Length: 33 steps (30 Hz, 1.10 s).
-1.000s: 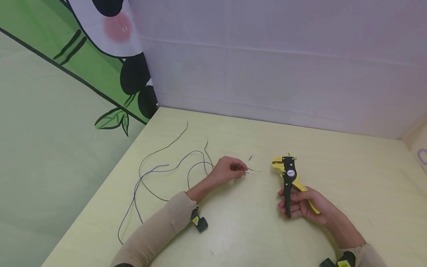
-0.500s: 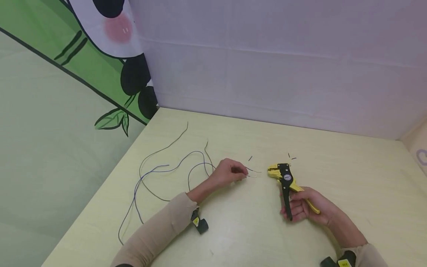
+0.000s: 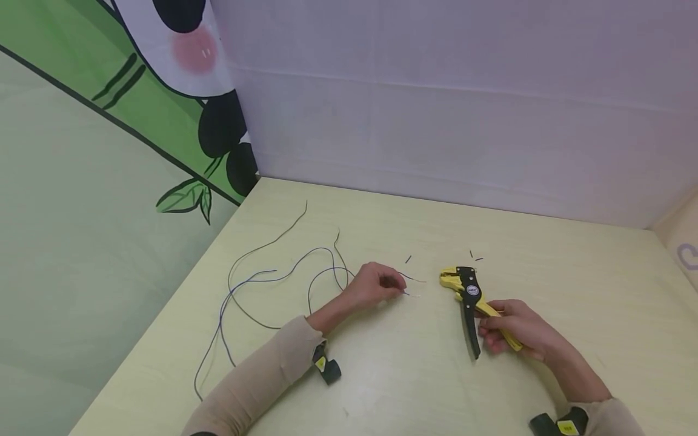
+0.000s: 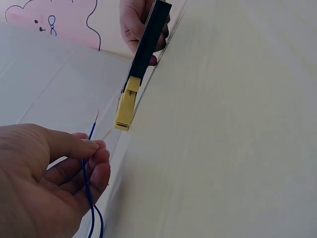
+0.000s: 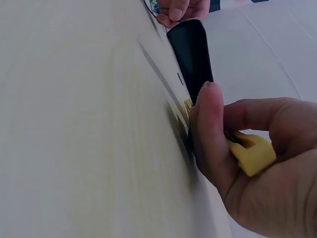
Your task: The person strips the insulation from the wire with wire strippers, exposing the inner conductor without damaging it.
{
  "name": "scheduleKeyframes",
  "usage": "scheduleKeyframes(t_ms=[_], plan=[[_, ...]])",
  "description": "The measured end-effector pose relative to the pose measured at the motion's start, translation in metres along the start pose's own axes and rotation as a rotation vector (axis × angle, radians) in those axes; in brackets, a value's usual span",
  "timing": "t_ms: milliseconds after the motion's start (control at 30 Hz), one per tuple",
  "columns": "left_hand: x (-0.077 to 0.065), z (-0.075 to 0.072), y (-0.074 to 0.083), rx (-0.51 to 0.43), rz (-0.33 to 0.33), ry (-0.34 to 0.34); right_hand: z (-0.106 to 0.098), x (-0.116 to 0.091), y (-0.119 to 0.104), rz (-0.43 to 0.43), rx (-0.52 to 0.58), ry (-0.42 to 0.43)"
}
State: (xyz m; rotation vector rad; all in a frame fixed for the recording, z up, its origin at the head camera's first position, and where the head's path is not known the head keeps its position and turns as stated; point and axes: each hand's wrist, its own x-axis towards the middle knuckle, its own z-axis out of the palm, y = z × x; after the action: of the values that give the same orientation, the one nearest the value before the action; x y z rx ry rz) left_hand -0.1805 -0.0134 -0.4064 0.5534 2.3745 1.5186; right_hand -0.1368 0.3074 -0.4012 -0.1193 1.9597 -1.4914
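Near the table's middle, my left hand [image 3: 373,284] pinches blue wire [image 4: 92,130] between thumb and fingertips. Two wire ends stick out past the fingers, each with a bare tip. To the right, my right hand [image 3: 518,330] grips a wire stripper [image 3: 468,289] by its yellow handle [image 5: 256,157]. The black handle [image 3: 470,333] stands apart from the fingers in the head view. The stripper's yellow head [image 4: 125,111] points toward the left hand, apart from the wire ends in the head view.
Long loops of blue wire [image 3: 263,279] and dark wire [image 3: 235,261] spread over the table's left side. Short scraps of insulation lie beyond the hands, one scrap [image 3: 408,259] left of the stripper and another scrap [image 3: 479,259] behind it. A pale cloth wall [image 3: 436,133] borders the back.
The stripper's head has come down and slightly left, uncovering scraps behind it. My right fingers have left the black handle. My left hand has lowered slightly, and its lower bare wire end shows more.
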Motion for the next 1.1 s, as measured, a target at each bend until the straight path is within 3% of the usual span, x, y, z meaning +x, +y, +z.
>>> scheduleKeyframes(t_ms=[100, 267, 400, 567, 800, 1100], plan=[[0.000, 0.000, 0.000, 0.010, 0.015, -0.001, 0.003, -0.002, -0.002, -0.010, -0.159, 0.115], [0.000, 0.001, 0.001, 0.038, 0.032, 0.001, 0.009, -0.006, -0.009, 0.017, -0.556, 0.370], [0.001, 0.003, 0.001, 0.058, 0.042, 0.002, 0.012, -0.008, -0.014, -0.014, -0.746, 0.473], [0.002, 0.004, 0.002, 0.056, 0.046, 0.005, 0.014, -0.009, -0.016, -0.014, -0.795, 0.496], [0.002, 0.003, 0.001, 0.063, 0.058, 0.001, 0.014, -0.008, -0.016, -0.006, -0.829, 0.448], [-0.001, -0.012, 0.012, 0.115, 0.200, 0.035, 0.000, -0.022, -0.025, -0.004, -0.818, 0.425]])
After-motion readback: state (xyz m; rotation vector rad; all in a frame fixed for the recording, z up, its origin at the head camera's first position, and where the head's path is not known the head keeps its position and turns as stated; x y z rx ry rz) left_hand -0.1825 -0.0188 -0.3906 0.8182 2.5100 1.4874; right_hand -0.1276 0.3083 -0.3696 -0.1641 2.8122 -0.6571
